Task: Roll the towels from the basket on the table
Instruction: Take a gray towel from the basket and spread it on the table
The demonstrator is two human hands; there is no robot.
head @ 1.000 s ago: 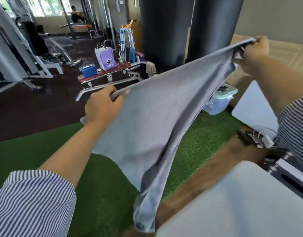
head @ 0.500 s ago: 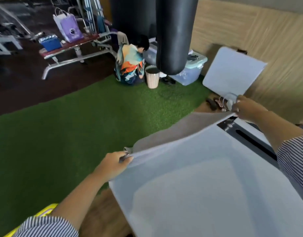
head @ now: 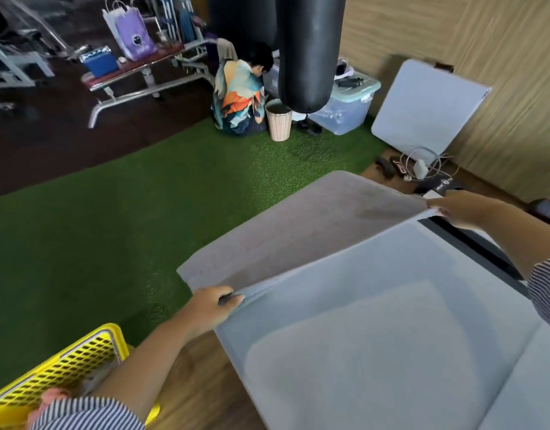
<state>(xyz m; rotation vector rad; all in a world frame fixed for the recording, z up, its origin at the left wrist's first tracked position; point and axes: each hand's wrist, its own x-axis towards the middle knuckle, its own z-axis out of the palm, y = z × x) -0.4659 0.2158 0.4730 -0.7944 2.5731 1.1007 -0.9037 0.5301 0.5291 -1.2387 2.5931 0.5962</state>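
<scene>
We had lowered the towel (head: 298, 231) onto the surface (head: 391, 336), left hand (head: 213, 302) and right hand (head: 465, 209) each keeping a pinching grip on a corner; rolling could begin.

I see the grey towel (head: 301, 231) spread out flat over the far edge of the white table (head: 376, 321), with the yellow basket (head: 66, 367) at the lower left.

Both hands — left (head: 212, 301), right (head: 462, 209) — pinch a grey towel (head: 301, 234).
</scene>
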